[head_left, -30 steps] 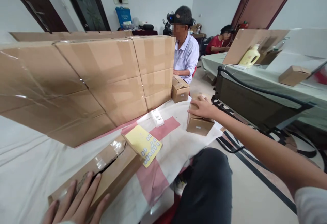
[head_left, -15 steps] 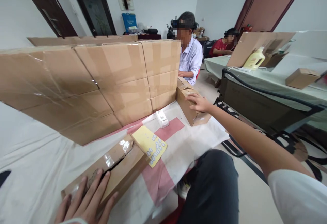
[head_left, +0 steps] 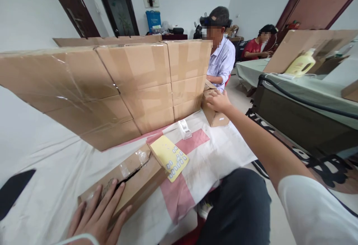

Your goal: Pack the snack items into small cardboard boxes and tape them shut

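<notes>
White-sheeted bench, cardboard wall behind, two hands on two boxes.

Left hand, fingers spread, presses flat on the long taped carton at lower centre. Right hand, fingers loosely curled, rests on the small box at centre right, beside the stacked cartons. Both boxes look light and stiff; grip the small one across its side walls, since its tape may be slippery.
</notes>
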`<state>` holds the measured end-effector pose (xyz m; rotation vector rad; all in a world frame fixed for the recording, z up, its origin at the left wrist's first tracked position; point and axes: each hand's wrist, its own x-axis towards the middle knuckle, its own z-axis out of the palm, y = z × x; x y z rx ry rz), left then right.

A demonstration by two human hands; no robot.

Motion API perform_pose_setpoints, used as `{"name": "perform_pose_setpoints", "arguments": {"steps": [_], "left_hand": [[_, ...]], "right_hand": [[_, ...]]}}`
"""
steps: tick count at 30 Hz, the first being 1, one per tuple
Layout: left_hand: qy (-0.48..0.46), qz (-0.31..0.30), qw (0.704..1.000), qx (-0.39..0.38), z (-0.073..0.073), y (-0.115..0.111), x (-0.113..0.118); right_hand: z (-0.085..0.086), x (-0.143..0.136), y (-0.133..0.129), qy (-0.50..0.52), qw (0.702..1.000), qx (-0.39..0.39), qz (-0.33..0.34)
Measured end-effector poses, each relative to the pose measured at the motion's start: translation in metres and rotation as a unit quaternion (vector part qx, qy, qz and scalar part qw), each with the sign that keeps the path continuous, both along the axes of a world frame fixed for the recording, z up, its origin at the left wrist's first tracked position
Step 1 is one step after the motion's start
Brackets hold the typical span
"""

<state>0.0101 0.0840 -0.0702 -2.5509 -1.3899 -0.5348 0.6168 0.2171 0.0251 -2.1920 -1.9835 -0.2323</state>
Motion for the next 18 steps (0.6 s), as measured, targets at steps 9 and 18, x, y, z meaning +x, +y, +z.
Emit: {"name": "perform_pose_setpoints", "arguments": {"steps": [9,18], "left_hand": [[0.08,-0.025,0.996,0.011,-0.008,0.019,-0.06],[0.077,-0.084,0.991,0.066,-0.008,0.024,-0.069]], "right_hand": [[-0.034,-0.193,-0.068,0.211,0.977,-0.006,0.003],[-0.084,-0.175,-0.024,0.367,0.897,-0.111,-0.222]]}}
